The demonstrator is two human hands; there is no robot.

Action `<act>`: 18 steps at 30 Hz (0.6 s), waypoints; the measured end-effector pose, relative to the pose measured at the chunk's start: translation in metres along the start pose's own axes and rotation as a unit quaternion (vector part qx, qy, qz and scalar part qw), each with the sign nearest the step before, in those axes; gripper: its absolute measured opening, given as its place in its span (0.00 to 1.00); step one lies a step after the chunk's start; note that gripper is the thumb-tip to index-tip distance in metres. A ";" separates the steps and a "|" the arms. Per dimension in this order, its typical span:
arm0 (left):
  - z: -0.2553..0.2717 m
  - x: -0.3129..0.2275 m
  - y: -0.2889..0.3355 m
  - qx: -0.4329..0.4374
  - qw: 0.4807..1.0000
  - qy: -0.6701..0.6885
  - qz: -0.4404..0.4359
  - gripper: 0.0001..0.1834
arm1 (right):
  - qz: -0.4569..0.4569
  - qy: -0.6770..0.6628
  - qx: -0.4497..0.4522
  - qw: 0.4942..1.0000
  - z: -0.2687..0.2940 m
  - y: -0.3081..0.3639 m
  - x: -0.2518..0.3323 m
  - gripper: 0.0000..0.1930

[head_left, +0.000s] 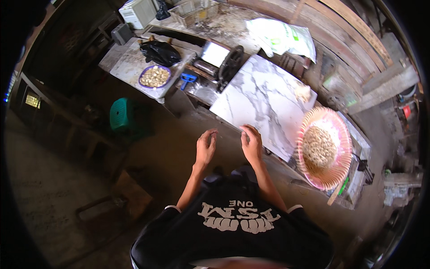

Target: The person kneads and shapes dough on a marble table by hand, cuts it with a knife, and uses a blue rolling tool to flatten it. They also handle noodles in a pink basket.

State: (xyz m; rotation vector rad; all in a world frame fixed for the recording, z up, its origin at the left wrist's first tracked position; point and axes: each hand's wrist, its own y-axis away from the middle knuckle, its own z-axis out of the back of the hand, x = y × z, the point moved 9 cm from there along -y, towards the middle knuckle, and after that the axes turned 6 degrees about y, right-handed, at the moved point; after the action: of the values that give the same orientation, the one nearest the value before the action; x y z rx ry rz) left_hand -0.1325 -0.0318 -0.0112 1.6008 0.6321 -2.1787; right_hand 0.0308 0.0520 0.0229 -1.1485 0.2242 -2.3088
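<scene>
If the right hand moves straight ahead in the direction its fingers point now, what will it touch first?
Most likely the marble slab. The right hand is at the slab's near edge, with its fingers pointing up over the white surface. Whether they already touch the edge is unclear from this view.

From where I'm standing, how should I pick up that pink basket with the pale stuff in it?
Take the pink basket by its flared rim, one hand on each opposite edge, coming from above. It is wide, shallow and heaped in the middle, so a one-sided grip would likely tip it. Your right hand is nearer.
</scene>
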 end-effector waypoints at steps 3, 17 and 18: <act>0.017 0.018 -0.008 -0.017 0.999 0.001 0.030 0.10 | 0.007 0.004 0.025 1.000 -0.015 -0.015 0.001 0.11; 0.050 0.115 -0.042 -0.063 0.980 -0.089 0.168 0.09 | 0.045 -0.007 0.155 0.987 -0.132 -0.050 0.023 0.10; 0.046 0.121 -0.050 -0.044 0.978 -0.094 0.182 0.09 | 0.033 -0.008 0.155 0.987 -0.133 -0.046 0.018 0.10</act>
State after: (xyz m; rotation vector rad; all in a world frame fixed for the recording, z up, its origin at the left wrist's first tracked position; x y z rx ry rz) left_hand -0.2310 -0.0192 -0.1077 1.3242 0.3410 -1.9671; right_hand -0.1003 0.0689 -0.0299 -0.9853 -0.0990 -2.1805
